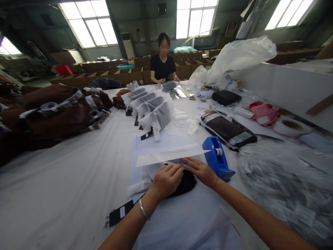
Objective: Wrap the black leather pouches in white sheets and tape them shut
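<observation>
A black soft item (186, 182), perhaps a bag, lies on white tissue paper under my hands. My left hand (168, 178), with a silver bracelet at the wrist, rests over it, fingers bent and pressed together; what they hold, if anything, is hidden. Stretched out flat, the fingers of my right hand (201, 171) touch the paper's edge beside the left fingertips. Just beyond both hands, a strip of white paper (166, 155) stands raised. To the right of it is a blue tape dispenser (215, 156). A black tag (121, 212) lies left of my left forearm.
Several paper-wrapped items (158, 113) stand in a row ahead. Brown bags (57, 111) are piled at left. On the right are a bagged dark item (229, 128), a tape roll (292, 126) and heaped plastic bags (283, 187). A co-worker (163, 67) is across the table.
</observation>
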### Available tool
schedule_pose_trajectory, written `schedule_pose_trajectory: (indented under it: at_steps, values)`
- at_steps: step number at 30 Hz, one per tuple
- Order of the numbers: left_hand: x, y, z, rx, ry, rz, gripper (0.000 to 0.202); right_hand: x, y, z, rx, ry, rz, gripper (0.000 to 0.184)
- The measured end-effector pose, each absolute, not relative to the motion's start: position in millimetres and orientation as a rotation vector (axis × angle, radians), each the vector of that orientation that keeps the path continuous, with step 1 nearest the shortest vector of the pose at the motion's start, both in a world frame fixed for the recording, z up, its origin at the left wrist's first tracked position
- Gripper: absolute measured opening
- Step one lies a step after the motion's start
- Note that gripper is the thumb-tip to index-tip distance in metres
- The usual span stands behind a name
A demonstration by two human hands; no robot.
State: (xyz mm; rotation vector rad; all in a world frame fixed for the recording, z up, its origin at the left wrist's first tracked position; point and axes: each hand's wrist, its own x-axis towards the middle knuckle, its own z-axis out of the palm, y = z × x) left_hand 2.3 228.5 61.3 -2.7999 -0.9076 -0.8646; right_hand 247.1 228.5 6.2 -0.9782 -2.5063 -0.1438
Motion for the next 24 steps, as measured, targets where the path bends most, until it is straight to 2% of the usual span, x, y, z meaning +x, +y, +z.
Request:
schedule_pose_trajectory:
  at_steps: [6,11,17,21,24]
  values:
    - [1.4,218.1,72.1,-2.663,-0.976,-0.930,0.029,249.3,227.6,5.4,-0.957,-2.526,-0.088,0.047]
    - [11.2,224.6,73.3,-2.828,-1.052,-0.734,0.023,248.0,227.5,5.3,-0.950,-2.503,-0.089,0.049]
    - [-1.0,235.2,51.3,-2.808,-1.204,-0.574,0.050,249.9,227.0,7.3,-0.951,-2.517,-0.116,0.051]
    - [-25.9,237.0,32.3,-2.806,-1.119,-0.644,0.030,252.4,226.6,6.9,-0.939,-2.527,-0.123,0.050]
    - [-36.5,236.6,24.7,-2.835,-1.029,-0.691,0.028,248.3,225.6,8.6,-0.964,-2.542,-0.156,0.056]
